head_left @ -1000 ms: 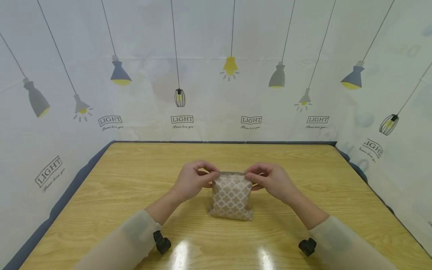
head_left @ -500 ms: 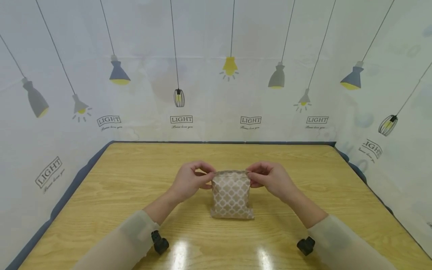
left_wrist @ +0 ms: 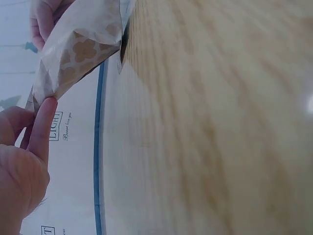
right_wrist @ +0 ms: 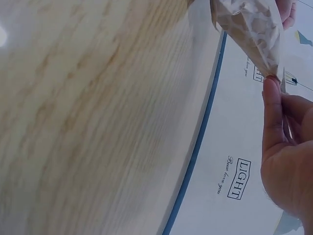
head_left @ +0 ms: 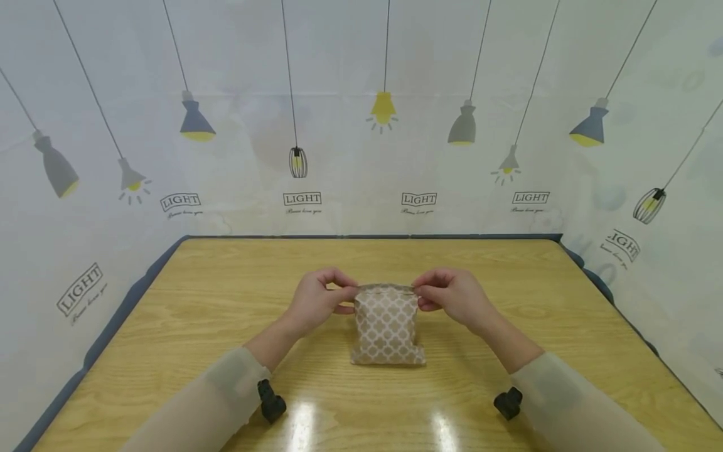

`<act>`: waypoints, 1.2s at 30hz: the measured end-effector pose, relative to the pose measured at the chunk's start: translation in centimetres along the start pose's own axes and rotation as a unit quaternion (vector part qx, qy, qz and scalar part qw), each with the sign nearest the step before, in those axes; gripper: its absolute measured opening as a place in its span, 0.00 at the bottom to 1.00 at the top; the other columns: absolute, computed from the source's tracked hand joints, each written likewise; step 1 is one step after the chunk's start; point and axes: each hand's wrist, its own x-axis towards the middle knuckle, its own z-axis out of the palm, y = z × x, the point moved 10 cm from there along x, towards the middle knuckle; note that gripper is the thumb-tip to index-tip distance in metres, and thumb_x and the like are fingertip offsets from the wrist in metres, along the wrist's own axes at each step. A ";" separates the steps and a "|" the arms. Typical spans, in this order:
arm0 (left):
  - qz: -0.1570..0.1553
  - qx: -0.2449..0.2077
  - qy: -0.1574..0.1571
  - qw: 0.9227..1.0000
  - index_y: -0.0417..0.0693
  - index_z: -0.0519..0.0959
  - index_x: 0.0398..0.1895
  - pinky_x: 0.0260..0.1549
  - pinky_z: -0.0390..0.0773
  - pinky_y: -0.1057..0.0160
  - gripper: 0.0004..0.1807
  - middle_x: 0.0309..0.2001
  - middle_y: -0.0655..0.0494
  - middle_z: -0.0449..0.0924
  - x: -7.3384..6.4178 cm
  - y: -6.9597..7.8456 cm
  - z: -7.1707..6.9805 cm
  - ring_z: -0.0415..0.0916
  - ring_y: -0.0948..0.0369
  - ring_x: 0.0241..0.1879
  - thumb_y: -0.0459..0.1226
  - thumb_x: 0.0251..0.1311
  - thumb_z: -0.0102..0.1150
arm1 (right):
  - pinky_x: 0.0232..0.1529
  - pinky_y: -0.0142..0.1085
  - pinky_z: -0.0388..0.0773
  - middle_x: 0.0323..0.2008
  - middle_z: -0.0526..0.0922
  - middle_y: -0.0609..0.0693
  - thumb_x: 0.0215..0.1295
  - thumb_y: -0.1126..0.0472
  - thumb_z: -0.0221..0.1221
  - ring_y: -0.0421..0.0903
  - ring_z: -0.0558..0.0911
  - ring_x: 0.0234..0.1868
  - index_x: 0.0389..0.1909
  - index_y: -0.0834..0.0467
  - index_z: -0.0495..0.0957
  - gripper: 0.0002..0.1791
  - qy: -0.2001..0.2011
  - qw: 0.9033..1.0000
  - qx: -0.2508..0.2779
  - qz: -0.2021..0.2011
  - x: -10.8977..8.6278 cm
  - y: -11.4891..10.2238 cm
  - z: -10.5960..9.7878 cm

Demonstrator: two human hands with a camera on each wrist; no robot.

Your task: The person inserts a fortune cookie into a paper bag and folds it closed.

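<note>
A small tan paper bag (head_left: 386, 323) with a white lattice pattern stands upright at the middle of the table, its lower edge on the wood. My left hand (head_left: 317, 298) pinches the bag's top left corner between thumb and fingers. On the other side my right hand (head_left: 454, 298) pinches the top right corner the same way. In the left wrist view the bag (left_wrist: 83, 49) bulges out below its pinched top edge. The right wrist view shows the thumb pressed on the corner of the bag (right_wrist: 249, 29). What is inside the bag is hidden.
The wooden table (head_left: 254, 263) reaches back to a white wall cloth (head_left: 350, 125) printed with hanging lamps and lettering. A dark blue edge runs along the table's back and sides. Each sleeve carries a small black wrist camera (head_left: 272, 403).
Both hands keep their hold on the top corners of the bag. The left hand has shifted slightly left, and the bag's top edge has risen a little and bows upward.
</note>
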 end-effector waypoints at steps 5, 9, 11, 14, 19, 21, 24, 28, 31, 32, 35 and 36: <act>-0.011 0.012 -0.002 1.000 0.34 0.86 0.47 0.45 0.96 0.54 0.05 0.52 0.42 0.87 0.9 -0.3 0.1 0.91 0.57 0.46 0.27 0.72 0.68 | 0.47 0.42 0.96 0.45 0.92 0.58 0.79 0.66 0.63 0.42 0.91 0.37 0.52 0.67 0.88 0.09 -0.008 0.999 -0.033 0.007 1.0 0.2 0.0; -0.026 0.063 -0.003 0.998 0.37 0.87 0.45 0.40 0.96 0.57 0.04 0.48 0.44 0.86 1.8 -0.9 0.2 0.90 0.57 0.39 0.27 0.71 0.69 | 0.43 0.43 0.96 0.44 0.92 0.59 0.78 0.66 0.65 0.45 0.91 0.37 0.50 0.65 0.88 0.08 -0.027 0.996 -0.084 0.014 1.9 0.8 0.4; -0.037 0.093 -0.004 0.995 0.39 0.87 0.44 0.38 0.96 0.59 0.03 0.47 0.45 0.86 2.1 -1.5 0.2 0.89 0.58 0.36 0.28 0.71 0.70 | 0.40 0.43 0.96 0.42 0.92 0.57 0.77 0.65 0.66 0.46 0.91 0.36 0.48 0.64 0.88 0.06 -0.035 0.993 -0.111 0.023 2.4 1.3 0.7; -0.048 0.127 -0.005 0.991 0.41 0.88 0.44 0.36 0.95 0.61 0.02 0.46 0.46 0.85 2.5 -2.3 0.3 0.88 0.58 0.35 0.30 0.71 0.71 | 0.35 0.40 0.93 0.40 0.91 0.56 0.76 0.66 0.67 0.48 0.90 0.36 0.47 0.63 0.88 0.05 -0.043 0.990 -0.131 0.041 3.0 2.2 1.0; -0.060 0.135 -0.002 0.989 0.40 0.89 0.45 0.34 0.95 0.62 0.04 0.46 0.47 0.89 2.9 -2.7 0.3 0.87 0.58 0.37 0.30 0.71 0.71 | 0.34 0.38 0.90 0.40 0.91 0.56 0.77 0.63 0.67 0.47 0.89 0.37 0.49 0.62 0.88 0.07 -0.044 0.987 -0.140 0.063 3.6 3.0 0.8; -0.061 0.137 -0.001 0.989 0.38 0.89 0.45 0.34 0.95 0.62 0.05 0.46 0.46 0.89 3.0 -2.7 0.3 0.87 0.59 0.37 0.30 0.70 0.71 | 0.34 0.37 0.90 0.40 0.91 0.56 0.77 0.62 0.67 0.47 0.89 0.37 0.50 0.61 0.88 0.08 -0.043 0.987 -0.142 0.066 3.8 3.2 0.8; -0.064 0.142 0.000 0.988 0.38 0.88 0.46 0.33 0.94 0.63 0.05 0.46 0.46 0.89 3.2 -2.9 0.4 0.87 0.59 0.36 0.30 0.70 0.71 | 0.33 0.38 0.89 0.39 0.91 0.56 0.77 0.62 0.67 0.47 0.89 0.36 0.50 0.62 0.88 0.08 -0.044 0.987 -0.142 0.066 4.0 3.4 0.8; -0.066 0.138 -0.001 0.988 0.36 0.88 0.47 0.33 0.94 0.64 0.07 0.46 0.45 0.89 3.1 -3.2 0.4 0.86 0.59 0.36 0.29 0.70 0.71 | 0.33 0.39 0.90 0.41 0.92 0.56 0.77 0.62 0.66 0.46 0.89 0.36 0.52 0.62 0.88 0.10 -0.046 0.986 -0.147 0.062 4.0 3.8 0.9; -0.061 0.138 -0.001 0.989 0.36 0.88 0.48 0.33 0.94 0.63 0.07 0.46 0.45 0.88 3.1 -3.2 0.3 0.86 0.59 0.36 0.30 0.70 0.71 | 0.34 0.39 0.91 0.44 0.92 0.56 0.78 0.62 0.65 0.46 0.89 0.36 0.55 0.63 0.87 0.11 -0.046 0.986 -0.150 0.061 3.8 3.9 0.7; -0.060 0.138 -0.001 0.989 0.37 0.88 0.48 0.33 0.94 0.63 0.07 0.46 0.45 0.88 3.0 -3.1 0.2 0.86 0.59 0.36 0.30 0.70 0.71 | 0.35 0.39 0.91 0.45 0.91 0.56 0.78 0.62 0.65 0.46 0.89 0.37 0.55 0.63 0.87 0.12 -0.047 0.986 -0.149 0.061 3.7 3.9 0.6; -0.054 0.145 -0.001 0.988 0.38 0.88 0.49 0.34 0.94 0.62 0.07 0.47 0.45 0.87 2.9 -2.8 -0.1 0.87 0.57 0.37 0.31 0.72 0.69 | 0.36 0.40 0.92 0.47 0.91 0.59 0.80 0.61 0.63 0.48 0.90 0.39 0.59 0.63 0.85 0.14 -0.043 0.986 -0.149 0.059 3.3 3.7 0.0; -0.052 0.151 -0.001 0.987 0.39 0.88 0.50 0.34 0.94 0.61 0.08 0.48 0.46 0.87 2.8 -2.6 -0.3 0.87 0.57 0.37 0.32 0.73 0.69 | 0.37 0.41 0.92 0.49 0.91 0.60 0.81 0.61 0.62 0.49 0.90 0.40 0.61 0.63 0.84 0.15 -0.042 0.986 -0.153 0.053 3.0 3.5 -0.3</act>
